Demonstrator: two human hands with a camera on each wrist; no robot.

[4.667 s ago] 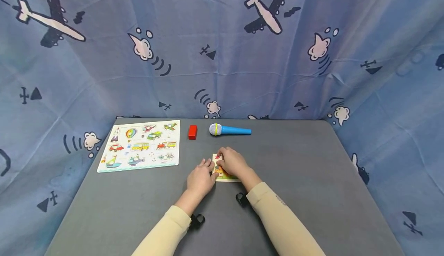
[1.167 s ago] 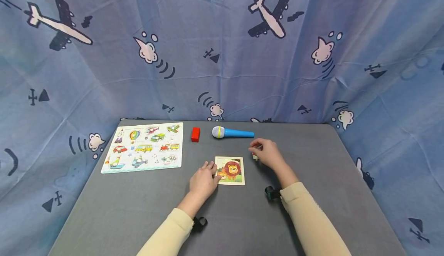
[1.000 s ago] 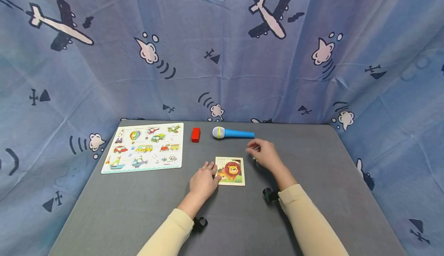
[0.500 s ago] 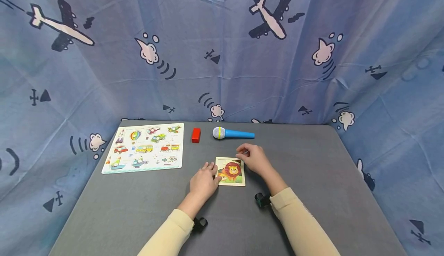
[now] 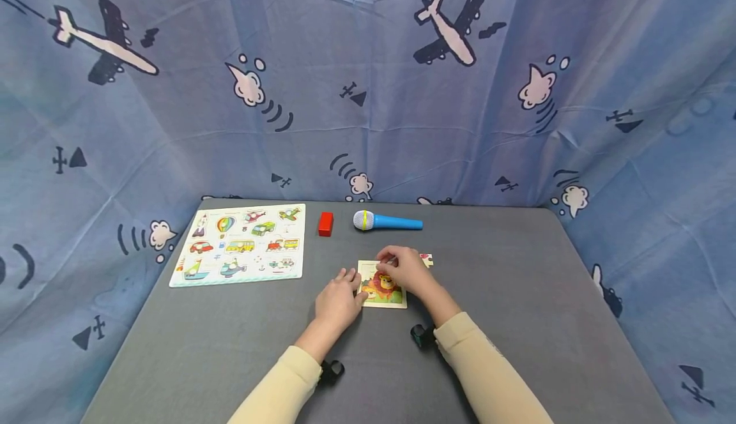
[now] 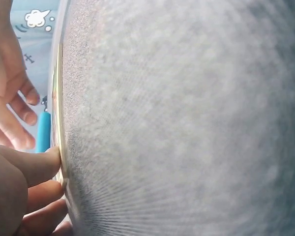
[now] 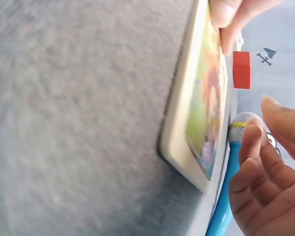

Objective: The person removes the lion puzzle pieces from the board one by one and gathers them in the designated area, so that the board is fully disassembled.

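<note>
Picture board [image 5: 237,245] lies far left on the worktop [image 5: 506,296], then a red block [image 5: 325,224]; the left grip [image 5: 338,299], fingers extended, touches the central lion puzzle [image 5: 383,292] at its left edge; the right grip [image 5: 407,269], thumb and fingertips apart, hovers above it beside a loose piece [image 5: 428,259].

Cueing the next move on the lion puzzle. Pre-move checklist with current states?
1. Lion puzzle flat on the table: ok.
2. Left hand in contact with its left edge: ok.
3. Right hand free: ok, nothing visible in its fingers.
4. Loose piece seated: not ok, it lies right of the puzzle.
5. Puzzle's upper area filled: cannot tell, right hand partly covers it.
6. Microphone clear of the puzzle: ok.
</note>
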